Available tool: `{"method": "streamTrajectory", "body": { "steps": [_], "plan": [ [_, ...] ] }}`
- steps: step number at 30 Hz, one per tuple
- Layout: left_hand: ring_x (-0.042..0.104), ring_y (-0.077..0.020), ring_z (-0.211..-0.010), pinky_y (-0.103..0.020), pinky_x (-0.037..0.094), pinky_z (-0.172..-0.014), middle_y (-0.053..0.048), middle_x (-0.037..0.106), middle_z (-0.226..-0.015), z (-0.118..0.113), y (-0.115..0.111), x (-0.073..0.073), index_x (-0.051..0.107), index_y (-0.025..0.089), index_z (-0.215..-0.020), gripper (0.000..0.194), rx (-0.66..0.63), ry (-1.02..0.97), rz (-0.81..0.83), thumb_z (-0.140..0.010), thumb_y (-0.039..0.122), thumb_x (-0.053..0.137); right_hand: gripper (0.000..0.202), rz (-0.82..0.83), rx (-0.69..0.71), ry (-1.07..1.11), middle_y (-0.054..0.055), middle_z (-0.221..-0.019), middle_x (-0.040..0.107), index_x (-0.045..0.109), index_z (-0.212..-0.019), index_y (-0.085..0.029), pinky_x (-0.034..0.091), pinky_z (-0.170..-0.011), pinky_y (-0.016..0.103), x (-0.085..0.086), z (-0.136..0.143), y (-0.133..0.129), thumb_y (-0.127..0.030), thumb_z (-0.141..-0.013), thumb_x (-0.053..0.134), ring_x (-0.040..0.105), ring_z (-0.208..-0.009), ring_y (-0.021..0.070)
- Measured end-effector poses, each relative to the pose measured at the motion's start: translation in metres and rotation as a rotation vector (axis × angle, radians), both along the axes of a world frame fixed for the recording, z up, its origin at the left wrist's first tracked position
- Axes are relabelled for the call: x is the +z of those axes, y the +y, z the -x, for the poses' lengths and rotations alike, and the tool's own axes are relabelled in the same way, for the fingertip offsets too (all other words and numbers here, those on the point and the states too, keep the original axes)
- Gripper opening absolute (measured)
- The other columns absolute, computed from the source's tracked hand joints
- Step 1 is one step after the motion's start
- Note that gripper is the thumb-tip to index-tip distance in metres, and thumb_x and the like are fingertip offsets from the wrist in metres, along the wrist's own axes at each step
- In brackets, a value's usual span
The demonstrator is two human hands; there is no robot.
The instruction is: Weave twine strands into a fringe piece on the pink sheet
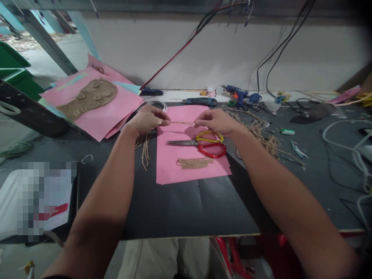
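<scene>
My left hand and my right hand pinch the two ends of a short piece of twine, stretched level above a pink sheet. Loose strands of twine hang or lie below my left hand. Scissors with one yellow and one red handle lie on the sheet, blades pointing left. Nearer to me, a small patch of twine rows rests on the same sheet. To the right of my right hand is a tangled heap of twine.
Pink sheets bearing a large twine piece lie at the left. Along the back are a blue cutter, a blue glue gun and cables. A white cord crosses the right side. A tablet-like object sits front left.
</scene>
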State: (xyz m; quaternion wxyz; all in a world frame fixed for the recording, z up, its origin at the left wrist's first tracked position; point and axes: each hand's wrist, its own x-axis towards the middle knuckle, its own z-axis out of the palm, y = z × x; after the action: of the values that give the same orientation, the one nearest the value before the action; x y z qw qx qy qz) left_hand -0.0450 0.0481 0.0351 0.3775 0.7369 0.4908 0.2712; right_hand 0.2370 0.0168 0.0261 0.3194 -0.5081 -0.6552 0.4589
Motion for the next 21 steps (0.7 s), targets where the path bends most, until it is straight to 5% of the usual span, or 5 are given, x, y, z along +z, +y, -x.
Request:
{"method": "streamTrajectory", "body": {
  "steps": [5,11,14,21],
  "plan": [
    [0.062,-0.0166,-0.074,-0.029,0.048,-0.070,-0.004,0.073,-0.078,-0.001,-0.001,0.001,0.080,0.019,-0.081,0.022,0.009,0.015,-0.005,-0.065,0.035,0.081,0.016,0.060,-0.085,-0.034,0.006,-0.085,0.078,0.072,-0.082,-0.019,0.052,-0.054,0.025,0.002,0.002,-0.001,-0.030,-0.074,0.081,0.068,-0.067,0.0157],
    [0.061,-0.0154,-0.072,-0.029,0.047,-0.068,-0.003,0.072,-0.077,0.000,0.000,-0.001,0.079,0.020,-0.079,0.017,0.009,-0.016,0.006,-0.066,0.031,0.082,0.012,0.104,0.019,-0.004,0.006,-0.087,0.078,0.069,-0.077,-0.021,0.059,-0.073,0.029,0.000,0.007,-0.004,-0.028,-0.078,0.079,0.073,-0.084,0.0192],
    [0.060,-0.0146,-0.071,-0.029,0.046,-0.068,-0.003,0.071,-0.076,0.000,0.001,-0.002,0.079,0.020,-0.079,0.016,0.003,-0.052,0.000,-0.067,0.029,0.082,0.015,0.143,0.030,0.021,0.007,-0.091,0.078,0.064,-0.076,-0.021,0.058,-0.067,0.027,0.000,0.011,-0.006,-0.026,-0.080,0.077,0.073,-0.082,0.0185],
    [0.061,-0.0149,-0.074,-0.030,0.048,-0.071,-0.004,0.072,-0.080,-0.004,0.000,0.000,0.077,0.017,-0.082,0.018,-0.009,-0.101,-0.047,-0.069,0.030,0.081,0.027,0.220,0.075,0.045,0.007,-0.085,0.078,0.058,-0.082,-0.022,0.031,-0.040,0.024,0.000,0.016,-0.011,-0.042,-0.082,0.076,0.053,-0.046,0.0093]
  ]
}}
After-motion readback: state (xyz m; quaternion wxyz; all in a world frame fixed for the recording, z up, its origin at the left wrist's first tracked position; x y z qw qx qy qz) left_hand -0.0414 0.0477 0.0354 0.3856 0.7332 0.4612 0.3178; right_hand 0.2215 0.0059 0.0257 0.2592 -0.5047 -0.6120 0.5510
